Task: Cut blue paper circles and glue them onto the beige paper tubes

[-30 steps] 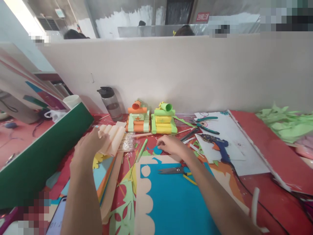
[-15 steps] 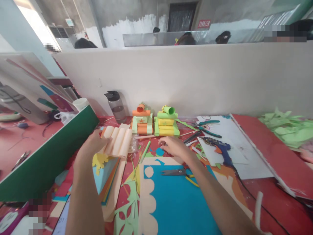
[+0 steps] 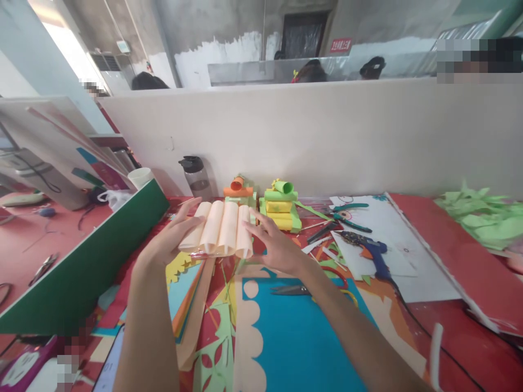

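Observation:
Between my two hands is a row of joined cream paper rolls [image 3: 220, 231], lifted a little off the table with its open tube ends towards me. My left hand [image 3: 169, 234] grips the left end roll. On the right end roll rest the thumb and fingers of my right hand [image 3: 275, 239]. Behind the rolls stand an orange paper model [image 3: 239, 190], partly hidden, and a green and yellow paper model [image 3: 281, 204]. Scissors [image 3: 290, 291] lie below my right hand on a blue sheet [image 3: 306, 337], beside a scalloped cream sheet [image 3: 249, 365].
A glue gun [image 3: 373, 250] and green-handled pliers [image 3: 351, 215] lie at the right on white paper. A water bottle [image 3: 196, 177] stands by the partition [image 3: 310, 130]. To the left runs a green board [image 3: 93, 261]. Green paper scraps [image 3: 482, 215] are heaped far right.
My left hand has lifted the cream rolls and brought them to the right, turning them more level. My right hand has moved up from the table to their right end.

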Demonstrator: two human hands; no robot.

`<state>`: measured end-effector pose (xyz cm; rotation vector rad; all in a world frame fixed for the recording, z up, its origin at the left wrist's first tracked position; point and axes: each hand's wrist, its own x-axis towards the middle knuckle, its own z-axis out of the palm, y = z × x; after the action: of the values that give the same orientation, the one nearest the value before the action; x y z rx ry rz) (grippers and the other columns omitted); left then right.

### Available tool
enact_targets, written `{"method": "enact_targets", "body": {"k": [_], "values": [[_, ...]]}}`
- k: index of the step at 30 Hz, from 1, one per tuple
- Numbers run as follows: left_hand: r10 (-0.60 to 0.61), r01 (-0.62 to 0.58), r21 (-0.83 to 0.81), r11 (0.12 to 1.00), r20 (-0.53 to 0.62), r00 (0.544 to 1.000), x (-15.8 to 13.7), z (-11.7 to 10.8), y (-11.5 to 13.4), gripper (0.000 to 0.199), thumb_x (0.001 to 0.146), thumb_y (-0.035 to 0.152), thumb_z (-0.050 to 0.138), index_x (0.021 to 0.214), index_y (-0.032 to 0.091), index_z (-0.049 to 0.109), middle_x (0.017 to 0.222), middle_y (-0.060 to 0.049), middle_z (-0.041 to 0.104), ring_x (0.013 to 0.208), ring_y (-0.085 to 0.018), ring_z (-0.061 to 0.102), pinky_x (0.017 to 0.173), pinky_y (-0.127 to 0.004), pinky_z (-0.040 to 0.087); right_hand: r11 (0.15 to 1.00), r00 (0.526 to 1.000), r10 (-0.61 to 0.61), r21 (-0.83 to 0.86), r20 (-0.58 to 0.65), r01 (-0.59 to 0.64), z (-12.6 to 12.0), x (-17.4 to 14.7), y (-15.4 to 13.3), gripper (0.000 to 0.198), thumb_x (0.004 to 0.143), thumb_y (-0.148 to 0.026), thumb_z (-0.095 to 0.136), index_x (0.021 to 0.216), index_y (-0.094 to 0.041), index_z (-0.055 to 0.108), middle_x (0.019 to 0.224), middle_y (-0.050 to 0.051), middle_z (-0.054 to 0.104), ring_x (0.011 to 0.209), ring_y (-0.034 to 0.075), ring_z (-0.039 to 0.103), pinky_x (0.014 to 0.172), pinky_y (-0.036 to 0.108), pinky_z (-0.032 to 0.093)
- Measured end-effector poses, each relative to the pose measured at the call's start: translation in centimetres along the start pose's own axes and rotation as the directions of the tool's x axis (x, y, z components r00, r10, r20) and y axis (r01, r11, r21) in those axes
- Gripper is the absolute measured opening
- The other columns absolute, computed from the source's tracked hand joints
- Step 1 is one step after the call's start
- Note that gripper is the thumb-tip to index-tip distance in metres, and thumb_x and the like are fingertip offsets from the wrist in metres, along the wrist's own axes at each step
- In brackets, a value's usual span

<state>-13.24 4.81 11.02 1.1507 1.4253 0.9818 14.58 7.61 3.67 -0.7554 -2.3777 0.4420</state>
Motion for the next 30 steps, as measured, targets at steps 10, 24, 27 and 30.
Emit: {"method": "enact_targets", "body": {"k": [10, 24, 27, 30], "values": [[0.100, -0.063, -0.156, 0.986, 0.242, 0.965, 1.3, 2.4, -0.4, 0.060, 0.091, 0.064, 0.051, 0.137, 0.026, 0.053, 0.092, -0.005, 0.068, 0.065, -0.015, 0.062, 0.062, -0.028, 0.051, 0.992, 0.951, 0.033, 0.126, -0.308, 0.006, -6.0, -0.2, -1.1, 0.029, 0.089, -0.034, 0.070, 0.116, -0.026, 0.064, 0.115, 0.008, 0.070, 0.110, 0.027, 0.065, 0.096, 0.042, 0.052], [0.133, -0.468, 0.727, 0.502, 0.469, 0.873, 3.8, 12.4, -4.3, 0.041, 0.082, 0.023, 0.062, 0.123, 0.027, 0.064, 0.119, -0.006, 0.069, 0.106, -0.027, 0.066, 0.083, -0.034, 0.049, 0.888, 0.909, 0.405, 0.279, -0.095, -0.367, -15.6, -5.7, 1.6, 0.025, 0.083, -0.043, 0.073, 0.094, -0.023, 0.063, 0.089, 0.001, 0.066, 0.081, 0.021, 0.062, 0.067, 0.027, 0.050], [0.122, -0.458, 0.747, 0.483, 0.460, 0.879, 3.9, 14.0, -5.8, 0.043, 0.080, 0.025, 0.067, 0.123, 0.025, 0.063, 0.130, -0.010, 0.063, 0.115, -0.032, 0.062, 0.085, -0.036, 0.049, 0.868, 0.881, 0.451, 0.302, -0.145, -0.395, -16.2, -6.8, 2.5, 0.026, 0.083, -0.043, 0.072, 0.096, -0.023, 0.064, 0.091, 0.002, 0.067, 0.085, 0.023, 0.062, 0.069, 0.029, 0.050], [0.125, -0.465, 0.739, 0.488, 0.468, 0.875, 4.2, 14.2, -6.7, 0.038, 0.082, 0.027, 0.067, 0.119, 0.024, 0.063, 0.127, -0.009, 0.063, 0.110, -0.030, 0.064, 0.081, -0.034, 0.049, 0.844, 0.838, 0.492, 0.367, -0.237, -0.392, -16.4, -7.3, 2.9, 0.026, 0.083, -0.043, 0.072, 0.097, -0.022, 0.064, 0.088, 0.002, 0.066, 0.082, 0.022, 0.062, 0.069, 0.028, 0.050]]}}
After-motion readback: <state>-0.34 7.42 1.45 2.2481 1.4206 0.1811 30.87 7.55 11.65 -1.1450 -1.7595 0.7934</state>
